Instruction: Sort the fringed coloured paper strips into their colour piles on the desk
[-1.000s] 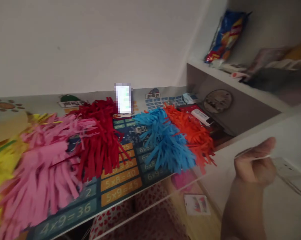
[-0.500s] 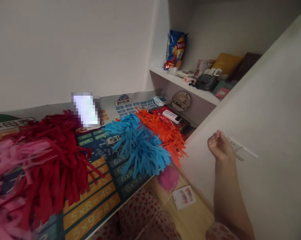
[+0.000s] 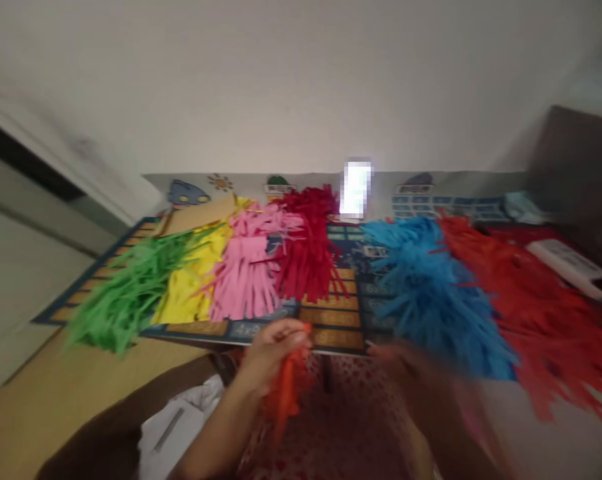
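My left hand [image 3: 278,347] is closed on a bunch of orange fringed paper [image 3: 285,387], whose strips hang down over my lap at the table's front edge. My right hand [image 3: 401,363] is blurred by motion in front of the table, right of the left hand. Its fingertips look pinched, with a tiny pale bit at the tip that I cannot make out. Nearest to it lies blue fringed paper [image 3: 431,300]. Beyond my left hand lie pink fringed paper [image 3: 248,273] and dark red fringed paper [image 3: 308,247].
Green fringed paper [image 3: 131,287] overhangs the table's front left, beside yellow fringe [image 3: 193,277]. Red-orange fringe [image 3: 541,307] lies at the right near a white box-like object [image 3: 571,267]. A lit phone [image 3: 355,190] leans against the wall. The table mat [image 3: 331,320] has printed sums.
The view has swung left from the shelf and side wall to the table. My right hand has come from that wall to the table front; my left hand with orange fringe is now visible.
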Motion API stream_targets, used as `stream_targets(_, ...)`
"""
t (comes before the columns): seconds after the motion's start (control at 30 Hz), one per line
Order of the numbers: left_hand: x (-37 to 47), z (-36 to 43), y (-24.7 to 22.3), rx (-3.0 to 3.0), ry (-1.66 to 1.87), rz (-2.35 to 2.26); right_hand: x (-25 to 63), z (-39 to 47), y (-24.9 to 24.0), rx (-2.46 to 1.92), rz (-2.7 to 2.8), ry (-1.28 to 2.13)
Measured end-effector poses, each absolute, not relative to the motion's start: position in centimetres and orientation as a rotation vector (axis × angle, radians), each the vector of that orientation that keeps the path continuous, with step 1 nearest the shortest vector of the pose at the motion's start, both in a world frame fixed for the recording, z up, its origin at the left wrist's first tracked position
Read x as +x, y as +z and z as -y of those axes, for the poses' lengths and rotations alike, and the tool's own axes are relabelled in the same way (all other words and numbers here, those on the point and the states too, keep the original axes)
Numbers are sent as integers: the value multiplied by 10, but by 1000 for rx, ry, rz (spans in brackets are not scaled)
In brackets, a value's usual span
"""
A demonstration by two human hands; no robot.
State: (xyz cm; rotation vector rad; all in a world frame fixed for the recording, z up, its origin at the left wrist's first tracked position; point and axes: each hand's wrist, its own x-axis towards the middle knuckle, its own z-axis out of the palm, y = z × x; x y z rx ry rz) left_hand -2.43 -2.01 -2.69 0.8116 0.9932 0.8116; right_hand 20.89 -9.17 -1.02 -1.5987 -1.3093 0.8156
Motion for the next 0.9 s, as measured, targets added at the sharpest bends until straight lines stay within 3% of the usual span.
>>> stream_targets(0.13, -13, 19, -17, 609, 905, -846, 168, 71, -17, -1478, 1517, 966)
stream_targets(0.47, -3, 20, -19, 606, 887, -833, 158, 61, -13, -1480, 1517, 958)
stream_targets(0.9, -4, 32, -28, 1437, 823, -1105, 158, 57, -23, -1462, 1657, 1057)
